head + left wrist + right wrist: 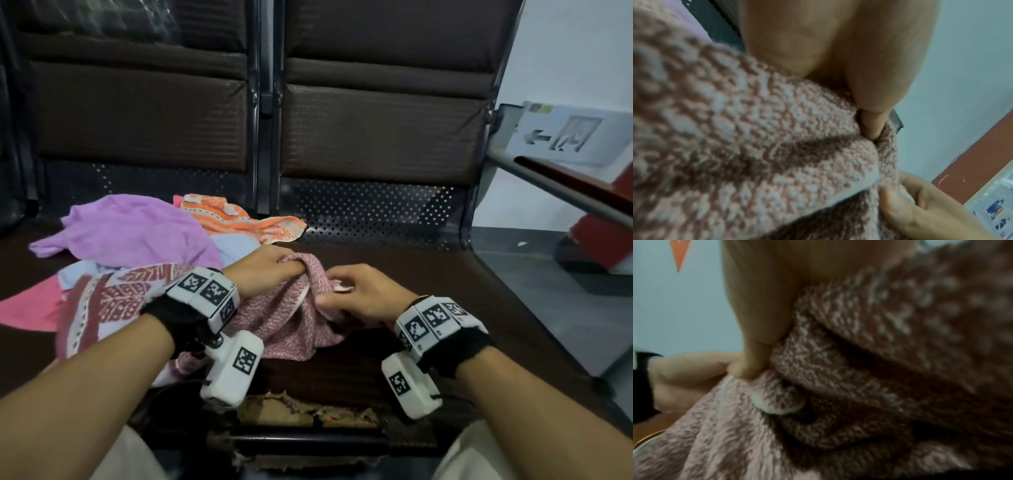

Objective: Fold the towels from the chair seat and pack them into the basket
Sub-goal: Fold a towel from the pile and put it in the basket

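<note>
A person's left hand [270,265] and right hand [356,291] bunch a speckled pink-and-white terry towel [291,318] on the dark brown padded chair seat [428,274], both sets of fingers curled into its cloth close together. The step in hand looks like finding an edge or corner before the first fold; next the hands would need to draw apart along the hem to spread the towel flat. Unfolded towels lie just left: a lilac one [137,226], an orange patterned one [239,219] and a red leaf-print one [113,301]. No basket is visible in the head view. The left wrist view alone shows the white hem [869,181] beside the gripping fingers [873,126].
</note>
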Tool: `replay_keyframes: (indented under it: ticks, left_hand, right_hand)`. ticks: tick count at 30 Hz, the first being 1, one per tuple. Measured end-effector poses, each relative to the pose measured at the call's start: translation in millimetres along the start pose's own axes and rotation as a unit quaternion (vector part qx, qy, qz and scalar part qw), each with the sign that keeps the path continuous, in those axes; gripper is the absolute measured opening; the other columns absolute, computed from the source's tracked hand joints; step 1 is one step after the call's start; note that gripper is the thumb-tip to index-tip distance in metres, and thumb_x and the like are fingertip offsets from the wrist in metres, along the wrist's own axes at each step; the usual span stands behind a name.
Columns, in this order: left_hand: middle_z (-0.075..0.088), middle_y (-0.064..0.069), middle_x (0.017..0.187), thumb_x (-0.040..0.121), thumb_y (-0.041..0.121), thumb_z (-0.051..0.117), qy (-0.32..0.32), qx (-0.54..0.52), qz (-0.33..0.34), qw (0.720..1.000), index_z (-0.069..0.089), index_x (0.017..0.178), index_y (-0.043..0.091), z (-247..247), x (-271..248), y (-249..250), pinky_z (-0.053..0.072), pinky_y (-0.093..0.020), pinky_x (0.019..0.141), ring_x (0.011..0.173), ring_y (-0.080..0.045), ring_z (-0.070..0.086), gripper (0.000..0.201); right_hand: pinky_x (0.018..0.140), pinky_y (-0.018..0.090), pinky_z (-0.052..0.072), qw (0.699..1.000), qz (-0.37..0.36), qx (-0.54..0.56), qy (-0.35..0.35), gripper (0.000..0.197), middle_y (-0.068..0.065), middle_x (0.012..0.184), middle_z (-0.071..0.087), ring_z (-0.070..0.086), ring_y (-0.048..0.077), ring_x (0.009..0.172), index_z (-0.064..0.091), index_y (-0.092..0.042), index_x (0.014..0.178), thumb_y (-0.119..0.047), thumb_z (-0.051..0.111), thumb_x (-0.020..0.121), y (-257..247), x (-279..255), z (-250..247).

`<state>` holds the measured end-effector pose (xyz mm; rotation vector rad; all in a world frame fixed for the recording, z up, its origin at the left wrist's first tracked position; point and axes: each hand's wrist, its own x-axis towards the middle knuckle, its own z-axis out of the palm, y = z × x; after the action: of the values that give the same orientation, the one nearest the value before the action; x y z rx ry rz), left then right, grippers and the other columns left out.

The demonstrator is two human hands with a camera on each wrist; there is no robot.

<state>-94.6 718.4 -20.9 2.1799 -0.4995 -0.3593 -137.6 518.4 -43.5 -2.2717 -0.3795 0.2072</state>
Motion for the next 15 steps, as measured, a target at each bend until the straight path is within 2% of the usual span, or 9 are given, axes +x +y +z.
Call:
replay_keyframes:
  ticks: [1,2,3,5,7,9,11,13,15]
  left_hand:
    - [0.070,-0.015,0.100,0.091,0.023,0.054,-0.015,0.008,-0.007,1.000,0.067,0.097,0.000,1.6,0.8,-0.8,0.046,-0.042,0.091,0.097,-0.026,0.064,0.027]
    - [0.071,-0.014,0.099,0.091,0.025,0.054,-0.028,0.011,-0.018,0.999,0.068,0.097,0.001,3.0,1.9,-1.8,0.047,-0.043,0.091,0.097,-0.027,0.064,0.028]
    - [0.071,-0.012,0.098,0.091,0.027,0.054,-0.032,0.008,-0.027,0.999,0.068,0.096,0.003,4.0,2.9,-3.2,0.048,-0.042,0.091,0.097,-0.026,0.065,0.028]
    - [0.070,-0.006,0.095,0.089,0.027,0.058,0.001,0.004,-0.028,1.000,0.068,0.094,0.006,3.9,5.1,-5.4,0.048,-0.033,0.085,0.093,-0.023,0.064,0.024]
    - [0.062,0.003,0.090,0.082,0.025,0.068,0.099,0.014,0.006,0.995,0.064,0.095,0.014,3.6,5.0,-4.5,0.041,-0.019,0.075,0.085,-0.011,0.057,0.018]
    - [0.049,0.011,0.082,0.073,0.021,0.076,0.205,0.026,0.076,0.976,0.059,0.094,0.019,4.1,1.2,-1.1,0.034,-0.009,0.066,0.073,-0.001,0.045,0.027]
    - [0.042,0.011,0.071,0.070,0.014,0.076,0.242,0.009,0.150,0.959,0.054,0.090,0.020,5.3,-6.5,7.4,0.032,-0.012,0.059,0.062,-0.002,0.040,0.031]
    - [0.044,0.007,0.064,0.068,0.005,0.072,0.232,0.012,0.210,0.950,0.052,0.085,0.019,8.3,-14.6,16.2,0.032,-0.015,0.055,0.056,-0.004,0.041,0.029]
    - [0.052,0.003,0.065,0.069,0.000,0.068,0.209,0.051,0.245,0.946,0.053,0.079,0.016,11.9,-19.9,21.4,0.036,-0.020,0.059,0.058,-0.005,0.045,0.024]
  right_hand:
    - [0.071,0.024,0.053,1.000,-0.007,0.011,-0.012,0.027,-0.009,0.085,0.072,0.066,0.003,0.078,0.071,-0.017,0.097,-0.040,0.071,0.081,-2.7,0.6,1.5]
    - [0.059,0.018,0.048,0.999,-0.007,0.024,-0.024,0.022,-0.009,0.073,0.070,0.062,0.000,0.064,0.071,-0.015,0.089,-0.036,0.071,0.083,-5.7,1.6,2.7]
    - [0.054,0.018,0.044,0.999,-0.001,0.039,-0.032,0.019,-0.005,0.068,0.068,0.058,0.001,0.058,0.070,-0.013,0.084,-0.033,0.070,0.084,-8.8,2.5,2.9]
    - [0.062,0.025,0.047,0.993,0.018,0.113,-0.018,0.014,0.003,0.073,0.068,0.060,0.010,0.065,0.070,-0.013,0.079,-0.024,0.067,0.087,-12.4,3.8,0.8]
    - [0.069,0.024,0.052,0.970,0.039,0.238,0.021,0.012,0.003,0.078,0.072,0.065,0.012,0.071,0.071,-0.004,0.089,-0.015,0.064,0.088,-14.7,3.5,-2.9]
    - [0.066,0.022,0.053,0.941,0.049,0.331,0.058,0.015,0.005,0.078,0.073,0.068,0.013,0.070,0.069,0.002,0.092,-0.009,0.061,0.088,-17.3,2.1,-8.0]
    - [0.065,0.022,0.054,0.915,0.039,0.392,0.085,0.014,0.008,0.081,0.074,0.070,0.015,0.072,0.069,0.000,0.092,-0.006,0.057,0.089,-20.6,-1.1,-13.8]
    - [0.070,0.023,0.054,0.894,0.019,0.435,0.103,0.016,0.011,0.086,0.073,0.070,0.016,0.077,0.068,0.001,0.094,-0.007,0.057,0.086,-25.5,-6.3,-19.0]
    - [0.073,0.024,0.054,0.876,-0.004,0.473,0.091,0.023,0.012,0.089,0.073,0.069,0.017,0.080,0.070,0.001,0.095,-0.013,0.058,0.081,-30.6,-13.7,-22.7]
